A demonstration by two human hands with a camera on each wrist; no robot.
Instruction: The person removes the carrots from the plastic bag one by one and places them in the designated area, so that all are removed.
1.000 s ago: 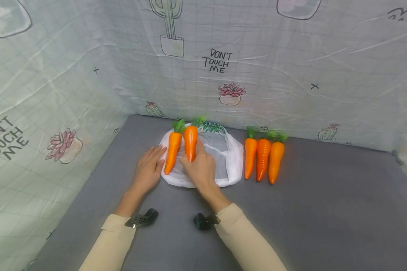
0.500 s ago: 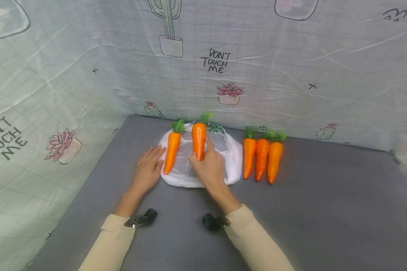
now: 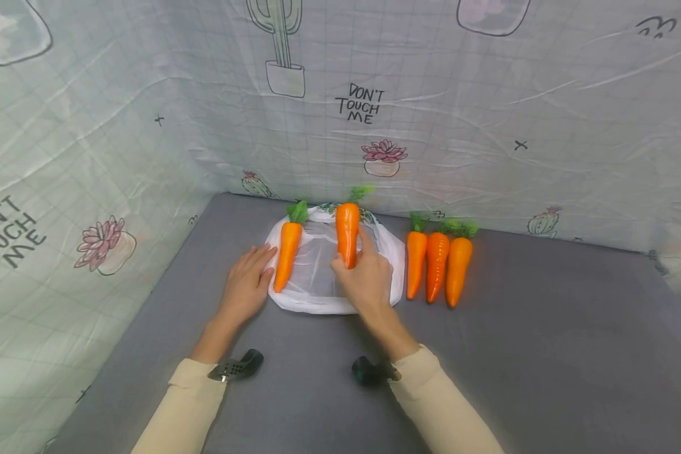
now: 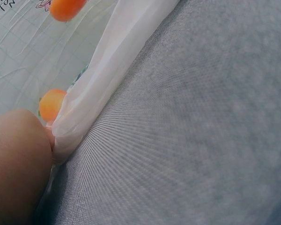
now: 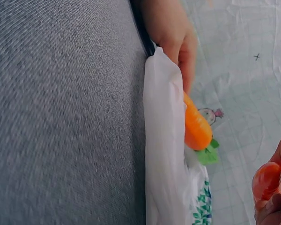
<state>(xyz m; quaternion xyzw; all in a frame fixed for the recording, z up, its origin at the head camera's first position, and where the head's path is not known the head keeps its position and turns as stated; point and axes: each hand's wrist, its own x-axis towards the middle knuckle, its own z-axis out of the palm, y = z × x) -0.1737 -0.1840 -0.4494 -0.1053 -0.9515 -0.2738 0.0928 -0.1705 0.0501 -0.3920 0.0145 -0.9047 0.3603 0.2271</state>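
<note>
In the head view my right hand (image 3: 367, 272) pinches the lower end of a carrot (image 3: 348, 230) with a feathery green top, held over a white cloth-like bag (image 3: 329, 305). Another carrot (image 3: 287, 255), with a leafy top, lies on the left part of that bag. My left hand (image 3: 248, 280) rests on the grey surface, its fingertips at the bag's left edge. The right wrist view shows the held carrot's tip (image 5: 266, 180) between thumb and fingers, raised above the bag (image 5: 165, 140).
Three more carrots (image 3: 437, 266) lie side by side just right of the bag on the grey table cover (image 3: 545, 340). A patterned curtain (image 3: 454, 113) stands behind and to the left.
My right hand has moved the pinched carrot to the right, from beside the lying carrot to over the bag's right half. The left hand has stayed in place.
</note>
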